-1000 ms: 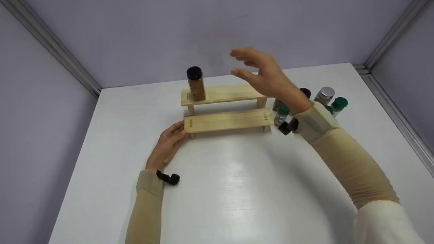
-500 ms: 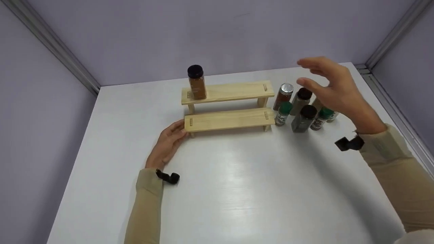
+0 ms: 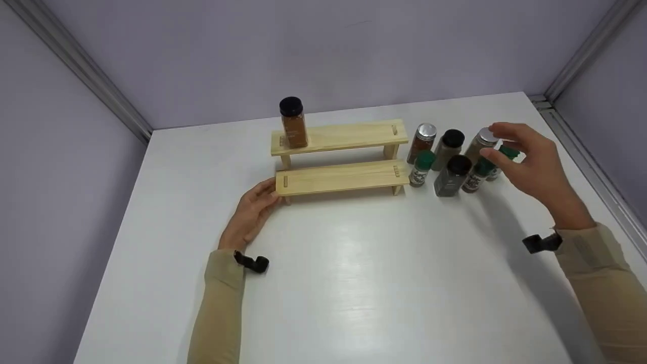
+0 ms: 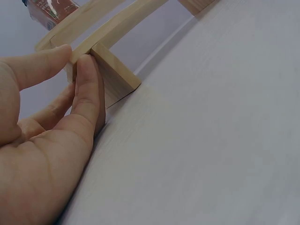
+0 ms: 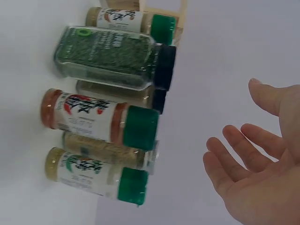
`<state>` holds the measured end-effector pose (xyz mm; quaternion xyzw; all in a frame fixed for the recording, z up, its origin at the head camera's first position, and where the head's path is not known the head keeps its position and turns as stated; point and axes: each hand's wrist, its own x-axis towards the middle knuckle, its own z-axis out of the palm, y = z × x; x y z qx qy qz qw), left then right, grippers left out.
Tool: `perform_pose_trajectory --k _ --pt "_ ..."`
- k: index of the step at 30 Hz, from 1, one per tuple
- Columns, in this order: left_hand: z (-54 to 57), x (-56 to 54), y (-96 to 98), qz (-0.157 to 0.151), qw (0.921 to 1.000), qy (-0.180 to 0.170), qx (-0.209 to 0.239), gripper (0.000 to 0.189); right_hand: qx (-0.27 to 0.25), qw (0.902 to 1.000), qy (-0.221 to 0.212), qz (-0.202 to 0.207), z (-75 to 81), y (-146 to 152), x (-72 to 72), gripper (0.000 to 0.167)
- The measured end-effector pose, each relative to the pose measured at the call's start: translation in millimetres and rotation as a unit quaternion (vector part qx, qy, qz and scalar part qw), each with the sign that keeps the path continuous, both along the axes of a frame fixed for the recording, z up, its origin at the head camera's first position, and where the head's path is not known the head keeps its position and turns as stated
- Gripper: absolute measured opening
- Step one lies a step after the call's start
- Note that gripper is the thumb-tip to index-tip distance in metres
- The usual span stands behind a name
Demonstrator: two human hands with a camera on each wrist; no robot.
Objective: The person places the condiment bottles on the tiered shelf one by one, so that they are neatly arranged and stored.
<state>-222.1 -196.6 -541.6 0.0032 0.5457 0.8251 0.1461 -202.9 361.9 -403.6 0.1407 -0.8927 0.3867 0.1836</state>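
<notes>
My left hand (image 3: 251, 212) holds the left end of the lower wooden shelf (image 3: 338, 180). In the left wrist view its thumb lies at the board's corner and its fingers press by the shelf leg (image 4: 115, 75). A jar of orange-brown spice with a black lid (image 3: 293, 124) stands on the left end of the upper tier (image 3: 349, 135). My right hand (image 3: 538, 162) hovers, fingers spread and holding nothing, by the group of spice jars. Nearest it are a silver-lidded jar (image 3: 482, 141) and green-capped jars (image 5: 89, 173). A jar of green herbs (image 5: 105, 56) stands among them.
Right of the shelf stand a silver-lidded red spice jar (image 3: 422, 144), a small green-capped jar (image 3: 421, 169) and a black-lidded jar (image 3: 449, 146), close together. Walls border the white table (image 3: 323, 283) at the back and sides.
My right hand has moved from above the upper tier rightward, then lower, to the spice jars, its fingers still apart. My left hand stays at the shelf end.
</notes>
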Motion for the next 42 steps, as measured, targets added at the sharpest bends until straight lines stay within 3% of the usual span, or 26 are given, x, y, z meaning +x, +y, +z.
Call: perform_pose_trajectory --k 8,12,19,27,35,42 --pt "-0.4 -1.8 -0.5 0.002 1.0 -0.004 0.0 0.056 -0.017 0.9984 0.019 -0.051 -47.4 8.7 5.5 0.051" --pt "0.2 -2.2 0.8 0.003 1.0 -0.007 0.006 0.056 -0.04 0.9971 0.023 -0.061 -59.1 9.8 8.0 0.048" --pt "0.0 -1.6 2.9 -0.001 0.9999 -0.012 0.001 0.059 -0.053 0.9944 -0.019 -0.09 -73.1 10.8 9.6 0.049" --pt "0.2 -0.8 6.3 -0.004 0.9999 -0.014 0.007 0.057 -0.044 0.9919 -0.036 -0.113 -78.9 10.3 10.7 0.046" --pt "1.0 0.0 4.9 0.003 0.9998 -0.014 0.014 0.055 -0.054 0.992 -0.032 -0.11 -80.5 10.7 7.7 0.047" --pt "0.9 1.5 1.3 0.006 0.9998 -0.013 0.015 0.056 -0.056 0.9912 -0.03 -0.116 -70.7 9.1 6.8 0.046"
